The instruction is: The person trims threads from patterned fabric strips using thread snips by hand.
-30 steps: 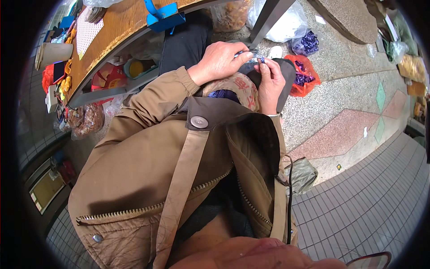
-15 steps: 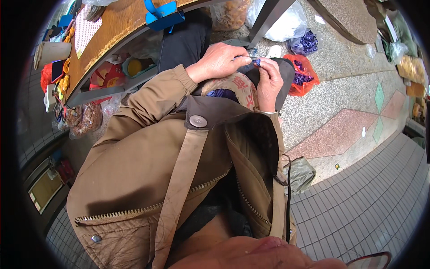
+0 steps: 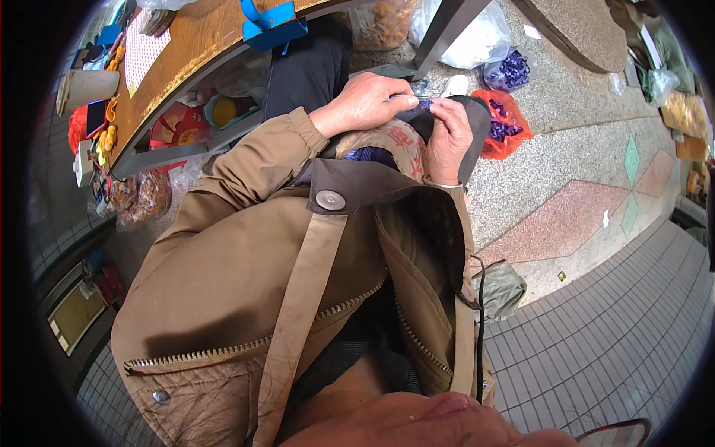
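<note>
Above my lap, my two hands meet at the fingertips. My left hand (image 3: 366, 103) comes in from the left, its thumb and fingers pinched on something I cannot make out. Pinched in the fingertips of my right hand (image 3: 451, 140) is a small shiny dark-blue piece (image 3: 425, 105); its exact kind is too small to tell. Below them a beige bag with red print (image 3: 391, 140) rests on my lap. Dark-blue shiny pieces (image 3: 370, 155) show at its near side, partly hidden by my apron (image 3: 357, 186).
A wooden table (image 3: 197, 45) with a blue metal fixture (image 3: 274, 28) stands at the left. On the floor to the right lie an orange-red bag (image 3: 514, 112) of purple pieces, another clear bag (image 3: 508, 71) of purple pieces and a white plastic bag (image 3: 477, 37). A table leg (image 3: 447, 33) rises beyond my hands.
My right fingertips have shifted very slightly down and away from my left thumb, so a little more of the dark-blue piece shows. The rest looks the same.
</note>
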Tool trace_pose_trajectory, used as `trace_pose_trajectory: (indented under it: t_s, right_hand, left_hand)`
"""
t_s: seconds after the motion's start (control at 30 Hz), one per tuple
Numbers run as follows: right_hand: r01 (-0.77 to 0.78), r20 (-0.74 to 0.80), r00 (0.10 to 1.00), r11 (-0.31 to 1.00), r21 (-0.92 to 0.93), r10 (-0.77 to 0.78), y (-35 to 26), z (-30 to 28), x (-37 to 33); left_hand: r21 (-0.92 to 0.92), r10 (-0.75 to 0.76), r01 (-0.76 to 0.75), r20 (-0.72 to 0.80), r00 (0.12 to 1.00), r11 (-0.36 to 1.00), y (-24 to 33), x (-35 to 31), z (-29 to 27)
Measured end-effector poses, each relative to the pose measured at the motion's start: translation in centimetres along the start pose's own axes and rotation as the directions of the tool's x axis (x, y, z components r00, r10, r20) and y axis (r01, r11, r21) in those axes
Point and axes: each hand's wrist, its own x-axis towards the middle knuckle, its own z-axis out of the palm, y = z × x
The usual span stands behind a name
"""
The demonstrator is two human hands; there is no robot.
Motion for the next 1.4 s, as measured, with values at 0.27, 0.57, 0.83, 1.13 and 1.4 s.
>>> trace_pose_trajectory:
  t_s: [0.27, 0.57, 0.83, 1.13, 1.4]
  right_hand:
    - [0.009, 0.019, 1.0, 1.0, -0.003, -0.009, -0.1, 0.2, -0.4]
    - [0.017, 0.033, 0.999, 1.0, -0.007, -0.017, 0.3, 0.2, 0.0]
    - [-0.043, 0.083, 0.996, 0.998, -0.038, 0.046, -0.6, 0.2, 0.3]
    - [-0.45, 0.173, 0.887, 0.885, 0.118, 0.428, -3.0, -0.1, -1.6]
    - [-0.505, 0.412, 0.794, 0.862, 0.036, 0.448, -6.5, -1.8, -4.5]
  left_hand:
    - [-0.069, -0.002, 0.003, 0.027, 1.0, 0.998, -0.1, -0.3, 0.2]
    - [-0.273, -0.062, 0.06, 0.001, 0.998, 0.96, -0.5, 0.1, 0.3]
    - [-0.385, -0.072, 0.06, -0.019, 0.997, 0.921, -0.1, 0.0, -0.2]
    - [-0.033, 0.114, -0.18, -0.663, 0.74, 0.983, 3.6, 2.7, -9.0]
    - [0.007, -0.002, 0.012, -0.782, 0.624, 1.0, 2.9, 6.1, -14.4]
